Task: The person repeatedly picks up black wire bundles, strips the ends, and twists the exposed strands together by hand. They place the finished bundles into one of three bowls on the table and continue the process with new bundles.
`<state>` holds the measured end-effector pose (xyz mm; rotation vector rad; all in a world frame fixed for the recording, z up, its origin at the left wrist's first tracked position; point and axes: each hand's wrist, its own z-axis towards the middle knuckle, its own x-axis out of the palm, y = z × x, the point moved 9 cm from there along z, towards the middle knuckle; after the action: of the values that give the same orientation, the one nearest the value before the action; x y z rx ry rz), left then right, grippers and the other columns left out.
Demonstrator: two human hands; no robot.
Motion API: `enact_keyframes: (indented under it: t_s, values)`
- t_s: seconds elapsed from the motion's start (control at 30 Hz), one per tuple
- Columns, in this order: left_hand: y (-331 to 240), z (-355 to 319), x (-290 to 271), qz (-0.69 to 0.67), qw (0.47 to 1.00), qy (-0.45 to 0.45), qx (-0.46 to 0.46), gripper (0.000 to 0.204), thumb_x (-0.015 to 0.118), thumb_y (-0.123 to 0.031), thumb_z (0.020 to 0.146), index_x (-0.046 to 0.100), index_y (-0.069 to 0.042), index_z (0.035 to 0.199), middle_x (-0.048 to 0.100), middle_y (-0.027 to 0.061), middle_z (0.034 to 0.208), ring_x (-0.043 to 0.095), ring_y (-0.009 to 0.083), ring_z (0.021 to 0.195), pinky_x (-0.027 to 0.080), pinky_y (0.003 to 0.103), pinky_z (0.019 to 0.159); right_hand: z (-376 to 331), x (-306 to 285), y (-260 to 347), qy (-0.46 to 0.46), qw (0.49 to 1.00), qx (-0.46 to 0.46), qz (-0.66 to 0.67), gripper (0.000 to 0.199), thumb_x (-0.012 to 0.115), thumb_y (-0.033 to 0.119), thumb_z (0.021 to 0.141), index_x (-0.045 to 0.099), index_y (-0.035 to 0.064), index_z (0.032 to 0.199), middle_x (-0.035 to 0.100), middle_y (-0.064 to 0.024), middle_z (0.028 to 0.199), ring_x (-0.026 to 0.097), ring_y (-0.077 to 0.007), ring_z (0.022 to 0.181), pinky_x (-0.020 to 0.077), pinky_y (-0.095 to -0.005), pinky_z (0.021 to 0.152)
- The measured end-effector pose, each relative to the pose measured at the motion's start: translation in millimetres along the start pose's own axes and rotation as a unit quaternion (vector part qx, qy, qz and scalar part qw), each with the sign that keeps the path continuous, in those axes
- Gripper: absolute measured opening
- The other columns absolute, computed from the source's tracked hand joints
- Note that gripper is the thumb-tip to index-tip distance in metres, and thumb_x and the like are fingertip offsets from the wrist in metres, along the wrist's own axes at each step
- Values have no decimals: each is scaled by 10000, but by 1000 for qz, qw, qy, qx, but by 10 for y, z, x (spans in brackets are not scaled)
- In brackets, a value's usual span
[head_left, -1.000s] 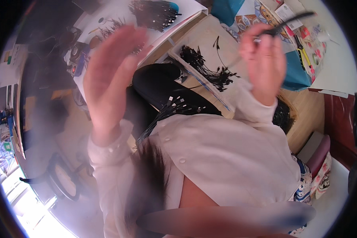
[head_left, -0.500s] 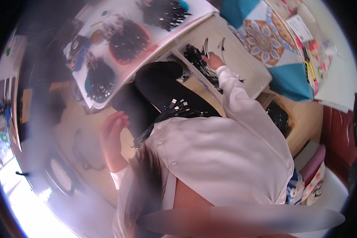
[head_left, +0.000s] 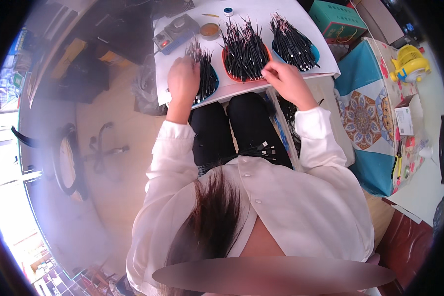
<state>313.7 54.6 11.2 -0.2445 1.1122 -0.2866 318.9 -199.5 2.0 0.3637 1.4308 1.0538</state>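
Observation:
My left hand (head_left: 184, 78) is over the left edge of a blue tray (head_left: 215, 79) heaped with short black cables (head_left: 205, 69). Its fingers curl downward, and whatever they hold is hidden. Thumb and forefinger drawn together, my right hand (head_left: 292, 85) is at the right front edge of a red tray (head_left: 225, 66), close to the white-tipped cables (head_left: 244, 49) piled there. Anything in that pinch is too small to make out. A bundle of black cables with metal USB plugs (head_left: 265, 150) lies across my lap.
Farther right is a third blue tray (head_left: 316, 52) of cables (head_left: 292, 42). At the back left stand a soldering station (head_left: 175, 35), a round brown tin (head_left: 209, 30) and a small spool (head_left: 228, 11). Below the right forearm, a pale bin (head_left: 330, 106) holds more cables. A yellow fan (head_left: 410, 64) stands right.
My right hand has left the cables in the pale bin and moved up to the red tray. My left hand has risen from beside my lap to the left tray. The view has turned towards the table.

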Motion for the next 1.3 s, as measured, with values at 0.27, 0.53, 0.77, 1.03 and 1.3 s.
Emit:
enact_keyframes:
  t_s: [0.27, 0.53, 0.77, 1.03, 1.3]
  values:
    - [137, 33, 217, 1, 998, 4, -65, 168, 633, -197, 832, 583, -37, 836, 609, 172, 826, 601, 379, 802, 478, 469, 697, 546, 351, -120, -66, 957, 60, -277, 298, 692, 318, 817, 617, 36, 757, 667, -138, 746, 662, -346, 726, 524, -440, 622]
    - [174, 25, -245, -139, 981, -115, -66, 118, 602, -112, 837, 637, -20, 773, 630, 171, 796, 596, 361, 772, 472, 437, 699, 524, 289, -81, -123, 955, 47, -267, 271, 719, 274, 793, 603, 29, 802, 663, -162, 745, 668, -344, 704, 530, -446, 607]
    - [367, 68, -380, -471, 848, -208, -126, 108, 595, -73, 881, 626, 6, 947, 630, 93, 760, 561, 154, 629, 446, 239, 537, 549, 217, -305, -129, 950, 119, -259, 249, 688, 292, 825, 633, 49, 833, 676, -160, 782, 662, -353, 757, 523, -450, 645]
    - [-161, -161, 179, -689, 680, 25, -250, 202, 509, -180, 981, 588, 5, 961, 497, 34, 627, 386, 83, 474, 288, 208, 419, 589, 175, -418, -137, 943, 162, -255, 250, 671, 297, 840, 639, 52, 807, 675, -151, 779, 657, -358, 761, 524, -454, 666]
    - [-556, -174, 322, -710, 665, 64, -224, 215, 499, -150, 990, 604, 39, 979, 645, 101, 757, 576, 125, 569, 414, 220, 477, 599, 47, -336, -194, 955, 123, -187, 241, 676, 295, 844, 632, 61, 805, 663, -122, 720, 658, -306, 697, 508, -420, 611]
